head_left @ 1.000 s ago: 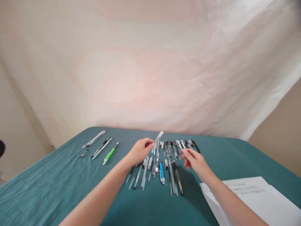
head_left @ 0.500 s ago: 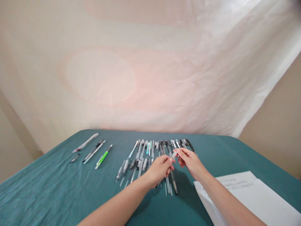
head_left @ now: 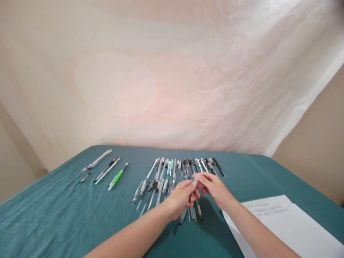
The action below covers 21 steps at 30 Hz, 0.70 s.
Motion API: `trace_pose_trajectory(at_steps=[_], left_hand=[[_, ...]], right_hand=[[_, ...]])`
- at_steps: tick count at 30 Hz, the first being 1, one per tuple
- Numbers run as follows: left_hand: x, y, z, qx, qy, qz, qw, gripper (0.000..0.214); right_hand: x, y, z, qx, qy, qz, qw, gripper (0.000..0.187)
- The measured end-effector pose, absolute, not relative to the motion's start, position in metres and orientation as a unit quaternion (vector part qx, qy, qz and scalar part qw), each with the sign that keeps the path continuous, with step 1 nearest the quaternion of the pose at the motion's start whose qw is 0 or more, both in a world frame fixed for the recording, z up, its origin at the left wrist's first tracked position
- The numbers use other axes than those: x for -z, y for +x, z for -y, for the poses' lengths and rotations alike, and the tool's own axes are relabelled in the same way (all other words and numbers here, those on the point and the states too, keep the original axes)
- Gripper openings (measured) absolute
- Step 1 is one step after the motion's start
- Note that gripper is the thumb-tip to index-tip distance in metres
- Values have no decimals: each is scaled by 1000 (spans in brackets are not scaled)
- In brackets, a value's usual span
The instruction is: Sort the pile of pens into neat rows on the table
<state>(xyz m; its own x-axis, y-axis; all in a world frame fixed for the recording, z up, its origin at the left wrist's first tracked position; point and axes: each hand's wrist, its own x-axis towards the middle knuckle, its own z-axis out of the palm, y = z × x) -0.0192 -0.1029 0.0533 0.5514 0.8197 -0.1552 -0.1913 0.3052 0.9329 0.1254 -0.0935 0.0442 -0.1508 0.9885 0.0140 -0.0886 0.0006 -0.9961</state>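
Observation:
My left hand (head_left: 182,199) is closed around a clear pen (head_left: 183,216), whose dark end sticks out below the palm. At the upper end of it, my right hand (head_left: 213,188) pinches a small translucent pen cap (head_left: 197,179) between thumb and forefinger. The two hands meet fingertip to fingertip, so the join between cap and barrel is hidden. Just beyond them lies a back row of pens (head_left: 162,169). A nearer row, with another clear pen (head_left: 137,192) at its left end, runs partly under my hands.
A green pen (head_left: 117,177), a black pen (head_left: 106,169), a long clear pen (head_left: 97,160) and a short dark piece (head_left: 85,177) lie at the left on the green cloth (head_left: 53,215). White paper sheets (head_left: 292,229) with handwriting lie at the right, under my right forearm.
My hands have drawn closer together, and my right fingers now cover more of the cap. The dark pen end shows more plainly below my left hand. The camera view has shifted slightly.

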Motion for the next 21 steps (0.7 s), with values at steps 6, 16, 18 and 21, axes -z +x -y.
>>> trace_pose_trajectory(at_steps=[6,16,18,21], left_hand=[[-52,-19,104,-322,470,-364,737,35],[-56,-19,106,-307,501,-398,705,31],[-56,-19,106,-301,505,-399,703,31],[-58,-19,108,-297,512,-399,700,33]], right_hand=[[-40,120,95,-516,-465,530,486,32],[-45,118,100,-460,-499,553,484,35],[-46,118,100,-453,-502,551,489,36],[-46,117,99,-447,-499,553,495,36]])
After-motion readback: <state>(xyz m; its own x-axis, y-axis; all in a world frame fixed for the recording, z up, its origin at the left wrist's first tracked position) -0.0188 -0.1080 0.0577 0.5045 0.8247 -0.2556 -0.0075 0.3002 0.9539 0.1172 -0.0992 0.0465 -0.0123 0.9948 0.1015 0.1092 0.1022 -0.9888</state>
